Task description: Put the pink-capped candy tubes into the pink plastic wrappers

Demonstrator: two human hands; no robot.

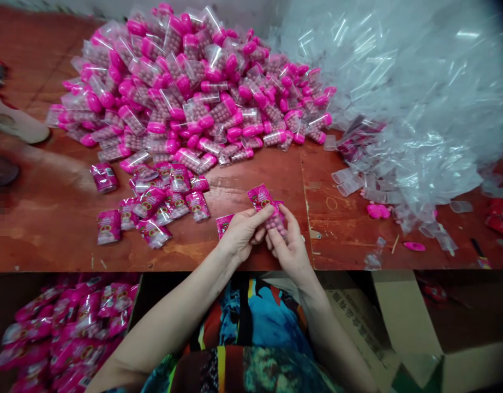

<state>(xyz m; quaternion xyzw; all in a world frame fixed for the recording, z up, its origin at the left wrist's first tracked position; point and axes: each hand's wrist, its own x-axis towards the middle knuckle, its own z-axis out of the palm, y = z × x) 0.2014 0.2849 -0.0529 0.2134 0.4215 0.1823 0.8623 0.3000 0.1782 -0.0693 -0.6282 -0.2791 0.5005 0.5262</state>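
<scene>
A pink printed packet [260, 196] with small pink balls at its lower end is held between both hands above the table's front part. My left hand [248, 229] pinches its left side with the thumb on top. At its lower right, my right hand [287, 240] has its thumb and fingers closed round it. Another pink piece shows behind the packet near my right fingers. A flat pink packet [224, 224] lies just left of my left hand, partly covered by it. Several filled pink packets [152, 202] lie loosely grouped further left.
A large heap of pink-capped clear bottles [194, 93] covers the back of the red-brown table [63, 240]. Clear plastic tubes [399, 98] are piled at the right. Below the front edge are bagged pink packets [71, 327] at left and an open cardboard box [407, 311] at right.
</scene>
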